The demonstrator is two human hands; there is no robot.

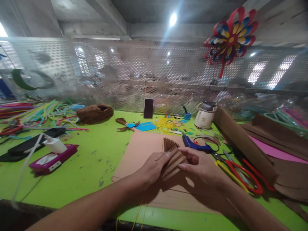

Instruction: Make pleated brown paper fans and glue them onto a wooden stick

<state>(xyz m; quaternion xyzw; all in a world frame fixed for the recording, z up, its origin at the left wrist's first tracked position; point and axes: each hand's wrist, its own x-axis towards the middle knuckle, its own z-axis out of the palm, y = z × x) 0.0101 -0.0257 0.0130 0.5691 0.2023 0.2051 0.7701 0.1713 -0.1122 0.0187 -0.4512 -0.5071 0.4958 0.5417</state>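
A brown pleated paper fan point(173, 162) is held over a tan cardboard sheet point(137, 150). My left hand point(154, 168) grips its left side, the thumb pressed on the folds. On the right edge, my right hand point(201, 165) pinches the paper between thumb and fingers. The fan's upper end is tightly folded, while its lower part spreads into wider pleats. A blue glue gun point(196, 145) lies just beyond my right hand. Close to my right forearm rest red-handled scissors point(245, 178) and a yellow-handled tool point(232, 176).
Behind the cardboard lie a blue paper figure point(144, 126), yellow shreds point(166, 124) and a phone point(148, 108). A white jar point(205, 115) stands near brown paper point(243, 144) at right. A purple power strip point(54, 158), brown pouch point(95, 114) and colourful strips point(48, 112) occupy the left.
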